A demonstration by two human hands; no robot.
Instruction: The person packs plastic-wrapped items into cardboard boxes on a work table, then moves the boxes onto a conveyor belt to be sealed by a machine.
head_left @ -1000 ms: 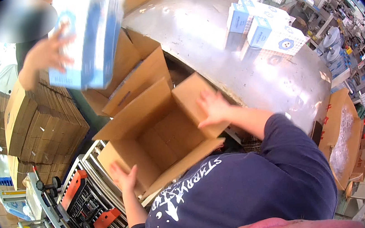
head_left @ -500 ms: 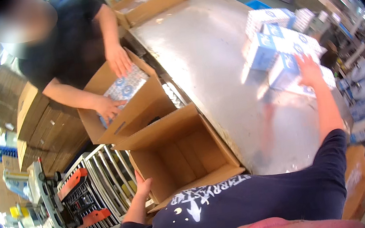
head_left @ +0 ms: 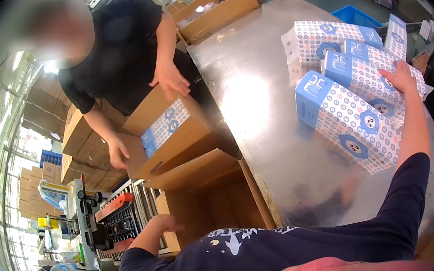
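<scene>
My right hand lies with spread fingers on top of a blue-and-white patterned soft pack at the right of the metal table. Nearer to me, a similar pack lies slantwise, its blue end toward the left. Behind these rests another patterned pack, and a smaller-looking one leans at the far right. My left hand is at the left wall of an open cardboard box in front of me; its fingers are blurred. The visible inside of that box is bare cardboard.
Across from me, a co-worker stands at another carton holding patterned packs. The metal table runs along the right of both boxes. Beyond it are a blue bin and an open carton. Stacked cartons stand left.
The view has shifted. The nearest pack now lies slantwise closer to me. My left hand has moved from outside the box wall up to its edge. The co-worker's hands have left the packs.
</scene>
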